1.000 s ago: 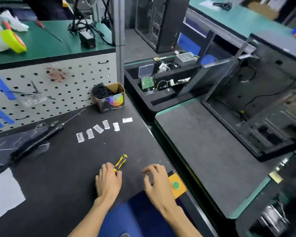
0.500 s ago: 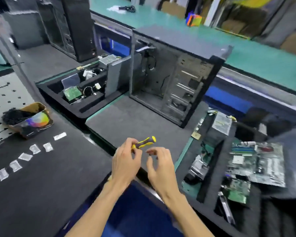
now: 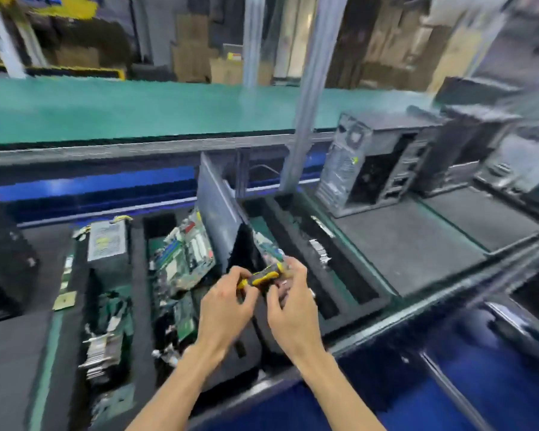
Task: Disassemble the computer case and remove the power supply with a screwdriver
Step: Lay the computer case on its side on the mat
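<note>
Both forearms reach forward from the bottom edge, meeting mid-frame over a black foam tray (image 3: 349,284). The left hand (image 3: 227,309) has its fingers curled round the near end of a yellow-and-black screwdriver (image 3: 263,275); the right hand (image 3: 290,306) pinches the far end with curled fingers, so the tool lies roughly level between them, handle only, shaft not visible. Largest things first: a long green bench (image 3: 106,110) runs across the back. One open computer case (image 3: 374,163) stands upright on a dark mat (image 3: 417,244) to the right, well apart from the hands, side panel off and drive bays showing; more dark cases sit behind it, too blurred to count. A grey metal panel (image 3: 215,209) leans upright in the tray just beyond the hands. One power supply (image 3: 106,241), silver with a label whose writing is unreadable, lies in a left compartment. One large circuit board (image 3: 184,256) rests tilted beside it, with a smaller green board (image 3: 184,318) below. A heat sink (image 3: 101,353) sits at lower left, and a small gold chip (image 3: 65,300) lies near it. No brand or text can be read anywhere; the frame is motion-blurred.
</note>
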### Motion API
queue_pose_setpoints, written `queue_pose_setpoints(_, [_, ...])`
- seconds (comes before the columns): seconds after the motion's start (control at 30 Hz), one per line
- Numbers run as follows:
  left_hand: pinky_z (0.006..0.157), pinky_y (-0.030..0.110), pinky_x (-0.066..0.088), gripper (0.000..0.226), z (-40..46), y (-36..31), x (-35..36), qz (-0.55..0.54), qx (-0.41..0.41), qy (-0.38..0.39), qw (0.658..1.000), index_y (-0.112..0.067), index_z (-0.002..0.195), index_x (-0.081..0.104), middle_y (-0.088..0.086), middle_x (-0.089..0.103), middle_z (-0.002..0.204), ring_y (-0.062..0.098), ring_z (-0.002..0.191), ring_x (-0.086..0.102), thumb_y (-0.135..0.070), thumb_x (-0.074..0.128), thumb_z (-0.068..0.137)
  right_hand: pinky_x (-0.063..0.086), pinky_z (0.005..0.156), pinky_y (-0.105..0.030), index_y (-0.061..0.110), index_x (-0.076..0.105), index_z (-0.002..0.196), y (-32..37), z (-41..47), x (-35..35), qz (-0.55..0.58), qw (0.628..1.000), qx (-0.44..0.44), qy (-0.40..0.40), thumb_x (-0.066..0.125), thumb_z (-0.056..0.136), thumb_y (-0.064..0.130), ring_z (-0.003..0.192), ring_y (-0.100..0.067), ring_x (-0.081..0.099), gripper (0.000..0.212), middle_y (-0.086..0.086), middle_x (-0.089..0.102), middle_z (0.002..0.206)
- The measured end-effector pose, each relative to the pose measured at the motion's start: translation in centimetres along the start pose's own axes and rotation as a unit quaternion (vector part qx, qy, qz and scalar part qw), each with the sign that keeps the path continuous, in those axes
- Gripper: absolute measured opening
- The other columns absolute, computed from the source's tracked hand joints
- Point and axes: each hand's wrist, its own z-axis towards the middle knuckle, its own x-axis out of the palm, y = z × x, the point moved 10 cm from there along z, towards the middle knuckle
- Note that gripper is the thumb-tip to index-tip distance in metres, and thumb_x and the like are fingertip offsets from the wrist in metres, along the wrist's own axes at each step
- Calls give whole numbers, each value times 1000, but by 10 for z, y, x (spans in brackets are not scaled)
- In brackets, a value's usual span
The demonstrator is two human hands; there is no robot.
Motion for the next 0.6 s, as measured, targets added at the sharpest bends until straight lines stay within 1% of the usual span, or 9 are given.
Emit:
queue_pose_setpoints(0.07, [60,29,42,12,8,-39,51,-16,37,35,999,-27,94,59,-11,57,70,8,64,51,-21,63,85,53,80,-30,46,37,136,-31,4,-49,-18,999,26,-34,54,96,32,89,-7,63,46,16,65,108])
queue_pose_setpoints(0.13, [63,26,43,14,14,-74,96,-27,65,55,996,-27,94,60,-13,60,75,7,67,53,-32,57,82,52,82,-28,45,39,136,-56,10,-96,-34,997,40,-65,53,95,32,94,-2,62,45,17,62,114])
queue_pose_setpoints(0.2, [64,30,46,25,20,-106,141,-30,91,77,992,-28,96,59,-14,60,77,9,69,54,-42,48,79,49,82,-24,45,40,134,-79,19,-138,-53,994,39,-90,49,92,34,98,2,59,44,19,56,121])
queue_pose_setpoints(0.23, [64,32,47,26,23,-122,164,-29,104,88,990,-29,96,58,-14,58,76,10,68,52,-43,46,79,48,81,-23,44,41,134,-91,25,-159,-61,992,39,-98,48,92,35,98,1,58,43,19,53,122])
queue_pose_setpoints(0.33, [61,30,44,18,32,-163,232,-12,138,109,984,-32,95,54,-16,51,73,9,66,49,-41,48,80,54,83,-33,40,45,130,-130,43,-219,-70,991,47,-108,47,92,35,97,-6,60,38,18,47,119])
queue_pose_setpoints(0.4, [62,31,44,16,37,-188,277,7,145,124,982,-29,94,56,-12,55,74,13,68,53,-38,52,81,55,83,-36,37,47,129,-157,55,-259,-77,990,47,-108,49,92,33,99,-7,61,37,17,44,120])
queue_pose_setpoints(0.5, [65,37,48,14,42,-229,336,17,154,140,978,-23,94,60,-5,59,76,20,72,57,-23,66,81,55,81,-31,36,49,127,-194,71,-314,-103,988,40,-106,55,93,26,102,-5,59,36,17,42,121])
queue_pose_setpoints(0.57, [69,39,49,15,45,-258,368,15,167,149,975,-20,94,61,-6,58,77,21,73,55,-19,68,81,54,78,-27,35,51,124,-214,80,-346,-120,986,37,-109,56,93,26,103,-4,59,33,17,42,120])
queue_pose_setpoints(0.6, [69,38,48,15,47,-271,382,14,176,152,973,-20,94,60,-9,56,77,20,73,54,-18,68,82,53,77,-26,34,52,122,-224,85,-360,-128,985,37,-111,57,93,25,102,-5,59,31,16,43,120])
